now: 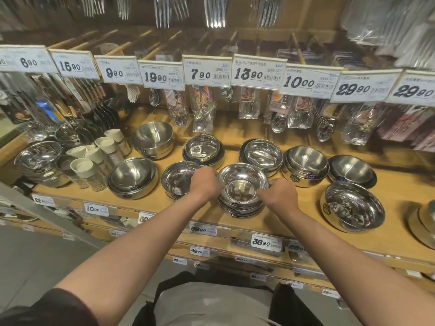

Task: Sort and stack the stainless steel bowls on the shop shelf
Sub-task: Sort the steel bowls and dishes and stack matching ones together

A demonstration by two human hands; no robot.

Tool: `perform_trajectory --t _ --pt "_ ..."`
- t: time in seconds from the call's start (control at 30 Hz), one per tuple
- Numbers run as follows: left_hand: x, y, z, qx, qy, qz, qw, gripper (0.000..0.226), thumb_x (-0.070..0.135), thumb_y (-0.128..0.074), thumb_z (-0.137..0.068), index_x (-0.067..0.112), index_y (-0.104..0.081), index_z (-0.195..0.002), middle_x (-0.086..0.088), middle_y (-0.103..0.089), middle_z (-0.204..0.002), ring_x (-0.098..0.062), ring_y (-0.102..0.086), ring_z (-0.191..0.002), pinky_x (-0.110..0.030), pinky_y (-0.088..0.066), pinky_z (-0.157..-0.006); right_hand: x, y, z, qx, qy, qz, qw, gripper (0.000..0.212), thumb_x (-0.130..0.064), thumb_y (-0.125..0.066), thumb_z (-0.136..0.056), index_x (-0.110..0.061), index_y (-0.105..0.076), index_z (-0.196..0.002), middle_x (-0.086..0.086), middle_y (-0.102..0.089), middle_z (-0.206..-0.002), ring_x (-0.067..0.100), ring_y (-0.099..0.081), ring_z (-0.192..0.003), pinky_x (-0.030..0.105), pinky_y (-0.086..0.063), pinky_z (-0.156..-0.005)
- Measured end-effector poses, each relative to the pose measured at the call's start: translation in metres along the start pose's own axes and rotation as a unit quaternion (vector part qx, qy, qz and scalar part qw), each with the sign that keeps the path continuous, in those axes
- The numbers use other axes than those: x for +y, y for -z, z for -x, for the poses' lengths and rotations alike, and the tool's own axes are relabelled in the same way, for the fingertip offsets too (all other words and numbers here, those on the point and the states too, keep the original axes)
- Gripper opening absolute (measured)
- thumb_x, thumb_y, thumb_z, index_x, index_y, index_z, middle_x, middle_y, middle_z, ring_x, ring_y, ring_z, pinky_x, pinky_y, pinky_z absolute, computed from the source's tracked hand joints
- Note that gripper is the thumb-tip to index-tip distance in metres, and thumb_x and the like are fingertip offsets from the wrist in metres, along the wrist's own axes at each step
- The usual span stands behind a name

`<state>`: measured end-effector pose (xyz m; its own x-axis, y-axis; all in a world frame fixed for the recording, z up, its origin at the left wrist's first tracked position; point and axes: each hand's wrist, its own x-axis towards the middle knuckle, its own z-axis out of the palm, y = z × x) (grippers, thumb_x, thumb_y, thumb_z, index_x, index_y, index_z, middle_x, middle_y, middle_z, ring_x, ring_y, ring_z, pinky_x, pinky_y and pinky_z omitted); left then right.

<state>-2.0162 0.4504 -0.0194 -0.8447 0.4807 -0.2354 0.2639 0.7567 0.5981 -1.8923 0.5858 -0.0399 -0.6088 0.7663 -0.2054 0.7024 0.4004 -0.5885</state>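
Now both hands around upright, mouth-up bowl stack (241, 203).

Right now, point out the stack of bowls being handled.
The stack of bowls sits front-centre on the shelf, between the left hand and right hand.

White price cards (207, 71) hang in a row above the shelf (294, 222) and read, left to right, 6.90, 15.90, 9.90, 19.90, 7.90, 13.90, 10.00, 29.90, 29.90. Smaller tags (266, 242) on the shelf's front edge show 10.00, 39.90 and 36.90, with 49.90 lower down. The small print is illegible.
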Motion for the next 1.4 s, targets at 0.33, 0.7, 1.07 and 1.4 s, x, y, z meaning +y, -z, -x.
perform_trajectory --t 0.33,0.7,1.07,1.4 --pt "-0.002 0.000 -0.004 -0.023 0.004 -0.020 1.000 0.013 0.001 -0.059 -0.085 0.007 -0.060 -0.074 -0.008 -0.058 -0.070 -0.024 -0.050 -0.064 -0.032 -0.041 -0.057 0.001 -0.004 -0.003 -0.008 -0.004 0.003 1.000 0.038 -0.021 -0.070 -0.085 -0.009 -0.046 -0.058 0.002 -0.046 -0.058 0.021 -0.046 -0.060 0.027 -0.028 -0.047" --pt "0.002 -0.011 -0.003 -0.039 0.015 -0.020 0.999 0.041 0.009 -0.058 -0.093 -0.001 -0.051 -0.131 -0.021 -0.062 -0.120 -0.036 -0.065 -0.104 -0.044 -0.057 -0.085 0.003 -0.004 -0.008 -0.036 -0.012 -0.003 0.999 0.043 -0.020 -0.066 -0.088 -0.012 -0.039 -0.056 0.000 -0.042 -0.054 0.015 -0.037 -0.049 0.027 -0.026 -0.045" --pt "0.005 -0.010 0.002 -0.033 0.031 -0.027 0.999 0.044 0.000 -0.057 -0.089 -0.002 -0.048 -0.133 -0.020 -0.060 -0.122 -0.037 -0.061 -0.107 -0.045 -0.057 -0.089 0.011 -0.004 -0.009 -0.042 0.030 -0.049 0.997 0.039 -0.016 -0.064 -0.089 -0.014 -0.041 -0.057 0.000 -0.045 -0.055 0.017 -0.038 -0.052 0.029 -0.028 -0.049" --pt "0.006 -0.007 0.003 -0.048 0.043 0.046 0.997 0.044 0.004 -0.061 -0.089 -0.006 -0.048 -0.130 -0.021 -0.061 -0.120 -0.034 -0.064 -0.101 -0.037 -0.056 -0.070 0.016 -0.004 -0.008 -0.028 0.059 -0.083 0.994 0.032 -0.013 -0.064 -0.087 -0.006 -0.053 -0.058 0.010 -0.053 -0.058 0.025 -0.047 -0.059 0.034 -0.039 -0.059"
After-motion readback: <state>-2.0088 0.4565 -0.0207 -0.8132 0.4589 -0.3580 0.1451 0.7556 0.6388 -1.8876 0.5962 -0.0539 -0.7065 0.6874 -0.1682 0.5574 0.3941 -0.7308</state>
